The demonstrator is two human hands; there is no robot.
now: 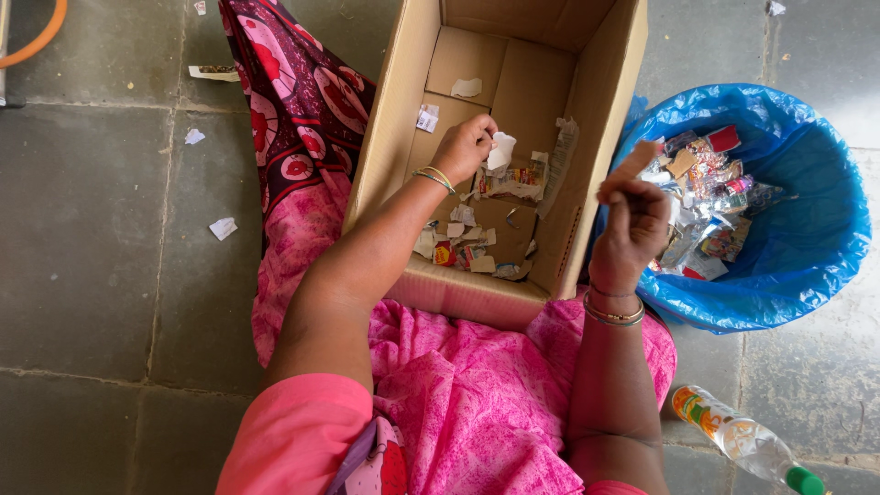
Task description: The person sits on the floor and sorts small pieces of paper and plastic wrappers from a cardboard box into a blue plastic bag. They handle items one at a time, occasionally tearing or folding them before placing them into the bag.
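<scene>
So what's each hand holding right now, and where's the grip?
The left hand pinches a white paper scrap by its lower edge, inside the cardboard box. The right hand pinches a tan scrap by its bottom end.

Matt brown cardboard box (403, 110), glossy blue plastic bin liner (807, 247), torn paper scraps (463, 240), rough grey stone floor (101, 238).

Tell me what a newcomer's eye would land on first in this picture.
The bright blue bag-lined bin at the right, heaped with torn wrappers, grabs attention first. Next comes the open cardboard box in the middle, scraps strewn over its bottom, where the left hand pinches a white paper scrap. The right hand is raised between box and bin, holding a small brownish piece.
</scene>
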